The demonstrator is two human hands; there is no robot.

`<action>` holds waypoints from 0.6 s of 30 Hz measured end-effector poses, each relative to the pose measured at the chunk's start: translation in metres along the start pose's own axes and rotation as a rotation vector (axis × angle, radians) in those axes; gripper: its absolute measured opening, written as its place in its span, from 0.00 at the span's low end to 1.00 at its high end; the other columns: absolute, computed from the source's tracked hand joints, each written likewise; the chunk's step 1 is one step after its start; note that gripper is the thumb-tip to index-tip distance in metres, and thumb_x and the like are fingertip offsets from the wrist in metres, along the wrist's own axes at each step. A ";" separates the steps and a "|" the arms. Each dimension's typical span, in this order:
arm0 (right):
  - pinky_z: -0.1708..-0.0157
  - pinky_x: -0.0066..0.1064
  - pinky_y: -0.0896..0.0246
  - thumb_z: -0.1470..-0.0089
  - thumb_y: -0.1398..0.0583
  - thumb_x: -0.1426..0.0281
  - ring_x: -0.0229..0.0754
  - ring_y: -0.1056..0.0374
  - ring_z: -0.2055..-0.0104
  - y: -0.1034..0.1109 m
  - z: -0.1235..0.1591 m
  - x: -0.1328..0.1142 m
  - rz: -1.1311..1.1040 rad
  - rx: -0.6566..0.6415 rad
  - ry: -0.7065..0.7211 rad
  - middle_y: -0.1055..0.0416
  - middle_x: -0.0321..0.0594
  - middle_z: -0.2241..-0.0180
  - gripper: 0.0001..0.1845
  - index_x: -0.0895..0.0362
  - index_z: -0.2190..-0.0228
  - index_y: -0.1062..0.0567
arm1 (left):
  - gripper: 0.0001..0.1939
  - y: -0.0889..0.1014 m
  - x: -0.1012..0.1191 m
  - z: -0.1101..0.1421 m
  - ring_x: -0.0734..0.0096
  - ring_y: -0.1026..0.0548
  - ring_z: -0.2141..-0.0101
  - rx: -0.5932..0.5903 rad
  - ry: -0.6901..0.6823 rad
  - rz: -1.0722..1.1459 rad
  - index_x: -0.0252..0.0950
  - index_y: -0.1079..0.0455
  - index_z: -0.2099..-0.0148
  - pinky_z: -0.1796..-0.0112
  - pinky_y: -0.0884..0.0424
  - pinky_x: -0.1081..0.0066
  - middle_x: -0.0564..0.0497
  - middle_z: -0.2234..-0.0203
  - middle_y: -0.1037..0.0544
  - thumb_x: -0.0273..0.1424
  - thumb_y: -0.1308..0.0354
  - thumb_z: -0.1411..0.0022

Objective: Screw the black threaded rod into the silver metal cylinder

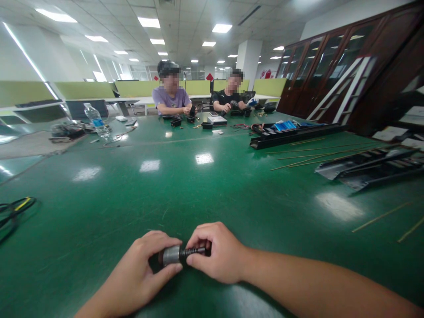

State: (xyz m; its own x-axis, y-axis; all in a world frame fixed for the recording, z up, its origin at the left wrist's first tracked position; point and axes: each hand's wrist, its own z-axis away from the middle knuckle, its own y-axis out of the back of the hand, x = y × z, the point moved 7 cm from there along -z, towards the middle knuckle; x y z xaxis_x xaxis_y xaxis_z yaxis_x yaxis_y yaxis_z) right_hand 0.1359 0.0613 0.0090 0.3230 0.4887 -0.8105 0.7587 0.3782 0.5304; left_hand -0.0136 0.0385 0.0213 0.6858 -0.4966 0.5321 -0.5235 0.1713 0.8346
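A short silver metal cylinder lies on its side between the thumb and fingers of my left hand, just above or on the green table. From its right end a dark ridged shaft sticks out, lined up with the cylinder. My right hand is closed around the far end of this shaft, thumb below and curled fingers above. Those fingers partly hide the shaft's tip. Where the shaft meets the cylinder, I cannot make out whether they are one piece.
The green table is wide and glossy. A black cable lies at left. To the right are black metal channels and thin rods. A water bottle stands farther back. Across the table sit two people handling small black parts.
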 end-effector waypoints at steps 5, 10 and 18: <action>0.73 0.25 0.45 0.54 0.35 0.71 0.35 0.36 0.74 0.000 0.000 0.000 0.000 -0.001 -0.003 0.30 0.33 0.76 0.04 0.56 0.71 0.22 | 0.13 0.000 0.000 0.001 0.64 0.24 0.60 0.006 -0.013 -0.003 0.43 0.28 0.51 0.59 0.29 0.68 0.50 0.62 0.22 0.39 0.40 0.37; 0.74 0.24 0.45 0.54 0.35 0.72 0.34 0.37 0.74 0.001 0.001 -0.001 -0.008 0.011 0.008 0.31 0.33 0.76 0.04 0.57 0.71 0.22 | 0.13 -0.001 0.000 0.000 0.65 0.25 0.60 -0.012 -0.004 0.003 0.42 0.28 0.51 0.59 0.29 0.69 0.50 0.63 0.22 0.39 0.41 0.37; 0.73 0.24 0.45 0.55 0.34 0.72 0.33 0.37 0.74 0.001 0.000 -0.001 -0.004 0.014 0.017 0.31 0.32 0.76 0.05 0.58 0.71 0.22 | 0.13 -0.002 -0.002 0.001 0.65 0.25 0.60 -0.027 0.005 0.007 0.43 0.29 0.51 0.59 0.30 0.69 0.51 0.62 0.23 0.39 0.41 0.36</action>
State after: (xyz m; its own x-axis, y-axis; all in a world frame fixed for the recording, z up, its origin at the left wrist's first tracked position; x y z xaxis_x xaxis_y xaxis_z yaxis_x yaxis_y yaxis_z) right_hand 0.1365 0.0610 0.0109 0.3103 0.5009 -0.8080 0.7676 0.3694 0.5238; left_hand -0.0143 0.0379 0.0186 0.6851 -0.4909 0.5382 -0.5141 0.1976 0.8346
